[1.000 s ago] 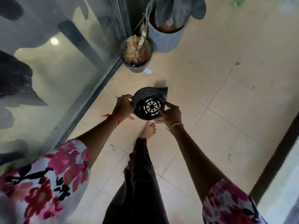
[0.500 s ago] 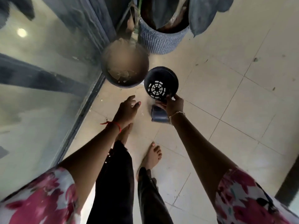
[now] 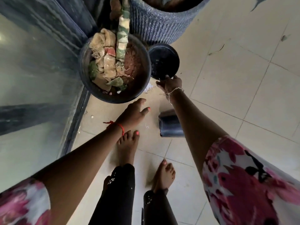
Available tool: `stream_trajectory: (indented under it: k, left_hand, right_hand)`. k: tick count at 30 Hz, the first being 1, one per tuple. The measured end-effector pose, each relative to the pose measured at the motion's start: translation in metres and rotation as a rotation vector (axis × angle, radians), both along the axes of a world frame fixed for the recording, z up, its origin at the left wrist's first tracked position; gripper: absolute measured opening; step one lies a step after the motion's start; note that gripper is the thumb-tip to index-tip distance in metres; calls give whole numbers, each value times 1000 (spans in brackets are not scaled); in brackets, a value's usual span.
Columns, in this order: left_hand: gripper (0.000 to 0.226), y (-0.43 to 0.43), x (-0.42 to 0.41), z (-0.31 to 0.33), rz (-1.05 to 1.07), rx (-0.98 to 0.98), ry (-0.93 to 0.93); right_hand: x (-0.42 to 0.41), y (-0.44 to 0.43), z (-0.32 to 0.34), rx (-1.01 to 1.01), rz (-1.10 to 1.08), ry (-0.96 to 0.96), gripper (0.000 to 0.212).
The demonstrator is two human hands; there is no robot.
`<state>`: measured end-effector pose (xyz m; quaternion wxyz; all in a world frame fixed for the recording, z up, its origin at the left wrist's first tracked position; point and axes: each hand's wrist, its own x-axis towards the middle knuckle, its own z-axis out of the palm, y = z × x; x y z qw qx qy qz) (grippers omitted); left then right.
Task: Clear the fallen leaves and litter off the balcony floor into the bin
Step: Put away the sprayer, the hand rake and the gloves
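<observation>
The right hand (image 3: 170, 83) pinches the rim of the small black pot (image 3: 163, 60), now lowered to the floor (image 3: 227, 95) at one o'clock beside the litter-filled big pot (image 3: 113, 69). The left hand (image 3: 134, 112) has let go, open and empty. White scraps (image 3: 148, 89) remain between them.

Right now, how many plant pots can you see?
3: a small empty black pot held at its rim by the right hand, a debris-filled black pot by the glass, and a ribbed grey planter behind. Others may sit out of frame.
</observation>
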<state>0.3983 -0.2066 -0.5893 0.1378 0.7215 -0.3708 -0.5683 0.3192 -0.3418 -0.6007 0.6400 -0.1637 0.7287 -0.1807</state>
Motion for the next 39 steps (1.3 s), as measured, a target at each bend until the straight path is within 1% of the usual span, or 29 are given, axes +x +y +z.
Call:
stream_trajectory:
  k: [2, 3, 6, 7, 8, 10, 12, 13, 14, 17, 18, 19, 21, 24, 27, 30, 31, 32, 33, 34, 37, 39]
  left_hand:
    - [43, 4, 3, 1, -26, 10, -19]
    - [42, 7, 3, 2, -39, 19, -24]
    - [41, 13, -4, 10, -57, 51, -31]
    - [41, 14, -9, 12, -44, 62, -30]
    - [41, 13, -14, 14, -22, 73, -33]
    - [41, 11, -27, 16, 33, 110, -43]
    - [42, 9, -43, 14, 69, 151, -51]
    - [44, 9, -50, 12, 79, 167, -50]
    - [47, 9, -57, 10, 82, 183, -48]
    - [55, 13, -80, -2, 93, 244, -45]
    - [58, 16, -85, -6, 113, 265, -32]
    - [60, 18, -88, -9, 142, 282, -2]
    - [64, 26, -94, -13, 216, 309, 86]
    - [65, 38, -98, -8, 367, 318, 142]
    - [62, 45, -93, 2, 537, 310, 167]
    - [55, 43, -83, 6, 667, 327, 208]
    - [54, 41, -80, 5, 705, 334, 209]
    - [53, 37, -76, 3, 741, 341, 206]
    - [52, 34, -72, -1, 771, 344, 200]
    - [50, 31, -69, -4, 787, 345, 189]
    - [45, 22, -59, -17, 801, 339, 176]
    - [44, 18, -54, -25, 784, 338, 169]
  right_hand:
    - [-4, 6, -2, -35, 85, 79, 49]
    - [-10, 11, 0, -58, 153, 152, 52]
    - [-50, 35, 7, -175, 476, 452, 60]
    - [-68, 44, 12, -189, 530, 510, 64]
    - [-85, 53, 13, -177, 559, 553, 71]
    - [-117, 71, 16, -53, 620, 595, 88]
    - [-143, 87, 12, 93, 676, 535, 100]
    - [-152, 94, 8, 141, 703, 490, 100]
    - [-159, 101, 1, 155, 721, 442, 93]
    - [-171, 117, -13, 66, 684, 357, 50]
    - [-172, 121, -15, 31, 635, 326, 41]
    - [-171, 123, -15, 4, 587, 299, 37]
    - [-169, 128, -15, -65, 524, 260, 36]
    - [-160, 137, -10, -179, 597, 334, 29]
    - [-145, 143, 7, -415, 747, 471, 21]
    - [-124, 142, 13, -765, 978, 805, 21]
    - [-116, 139, 14, -834, 1093, 895, 23]
    - [-109, 135, 10, -850, 1231, 920, 26]
    - [-101, 130, 8, -836, 1342, 915, 33]
    - [-95, 127, 3, -825, 1416, 895, 39]
    - [-79, 119, -11, -782, 1538, 919, 42]
    - [-71, 117, -20, -757, 1664, 874, 44]
